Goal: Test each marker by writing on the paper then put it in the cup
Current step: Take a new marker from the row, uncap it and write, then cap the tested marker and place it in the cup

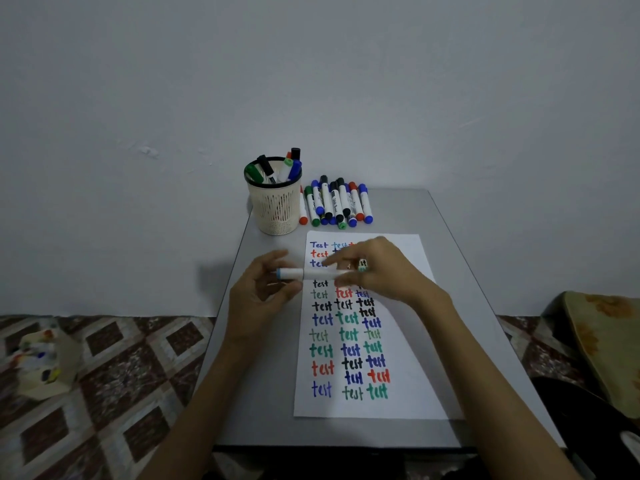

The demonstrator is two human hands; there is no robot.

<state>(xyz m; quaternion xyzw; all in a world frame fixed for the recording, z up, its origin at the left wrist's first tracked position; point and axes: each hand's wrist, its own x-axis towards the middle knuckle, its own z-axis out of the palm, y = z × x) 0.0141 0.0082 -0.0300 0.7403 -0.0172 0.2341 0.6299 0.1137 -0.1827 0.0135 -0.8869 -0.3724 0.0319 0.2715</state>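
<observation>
Marker (pixel 311 273) of white plastic lying left-right mid-frame, blue cap pinched by left hand (pixel 263 292), barrel gripped by right hand (pixel 377 271), cream mesh cup (pixel 275 206) above.

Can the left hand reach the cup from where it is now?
Probably yes. The left hand grips one end of the marker just short of the cup, only bare table between them. The right hand holds the other end.

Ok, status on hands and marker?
Left hand on marker cap end, right hand on barrel. Held level over paper. Nothing blocking cup.
</observation>
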